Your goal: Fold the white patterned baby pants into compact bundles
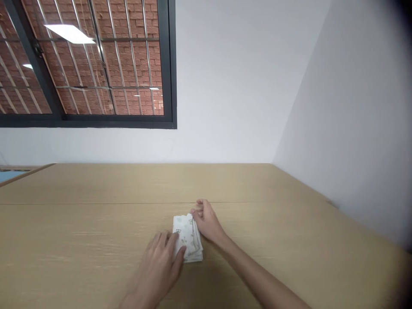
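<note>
A small folded white cloth (188,240) with a faint printed pattern lies on the wooden table (96,240), near its front middle. My left hand (161,266) rests flat on the cloth's near left corner, fingers stretched out. My right hand (206,223) is at the cloth's far right edge, fingers curled and pinching the folded layers there. Part of the cloth is hidden under both hands.
The table runs back to a white wall (225,86) and meets another white wall on the right (354,150). A dark-framed window (86,64) with bars and a brick wall behind it is up at the left. A seam crosses the tabletop.
</note>
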`<state>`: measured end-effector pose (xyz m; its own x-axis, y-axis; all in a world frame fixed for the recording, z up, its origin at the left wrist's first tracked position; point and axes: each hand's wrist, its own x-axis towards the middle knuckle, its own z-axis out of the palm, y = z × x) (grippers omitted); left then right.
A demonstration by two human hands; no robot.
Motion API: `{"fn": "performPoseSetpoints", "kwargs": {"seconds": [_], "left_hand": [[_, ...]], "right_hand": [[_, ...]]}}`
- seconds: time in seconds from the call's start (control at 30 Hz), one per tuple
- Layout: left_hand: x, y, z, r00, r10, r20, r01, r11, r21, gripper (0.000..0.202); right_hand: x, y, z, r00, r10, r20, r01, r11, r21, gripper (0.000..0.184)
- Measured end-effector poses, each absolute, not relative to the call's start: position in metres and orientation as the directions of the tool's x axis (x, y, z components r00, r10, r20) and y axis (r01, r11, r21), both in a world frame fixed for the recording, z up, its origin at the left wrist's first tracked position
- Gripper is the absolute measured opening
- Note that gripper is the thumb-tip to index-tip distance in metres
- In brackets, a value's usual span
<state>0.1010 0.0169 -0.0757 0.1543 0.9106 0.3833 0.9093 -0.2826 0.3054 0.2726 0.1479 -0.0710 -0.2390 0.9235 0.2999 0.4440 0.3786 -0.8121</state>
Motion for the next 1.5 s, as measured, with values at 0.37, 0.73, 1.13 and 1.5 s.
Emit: {"fn": "performPoseSetpoints", "kwargs": {"seconds": [0.37,0.73,1.13,1.5], "left_hand": [[0.133,0.003,-0.109,0.450,0.769,0.454,0.842,-0.535,0.070,0.043],[0.130,0.005,-0.107,0.488,0.759,0.430,0.842,-0.539,-0.004,0.055],[0.111,0.012,-0.075,0.139,0.941,0.308,0.829,-0.281,0.483,0.026],[0.099,0.032,-0.090,-0.025,0.983,0.184,0.919,-0.050,0.392,0.030]], "right_hand": [[0.263,0.093,-0.027,-0.958,0.280,0.067,0.164,0.723,-0.671,0.050],[0.280,0.135,-0.067,-0.883,0.436,0.175,0.366,0.871,-0.327,0.050],[0.289,0.141,-0.086,-0.678,0.644,0.354,0.496,0.757,-0.426,0.055],[0.286,0.136,-0.084,-0.612,0.626,0.483,0.550,0.776,-0.309,0.018]]}}
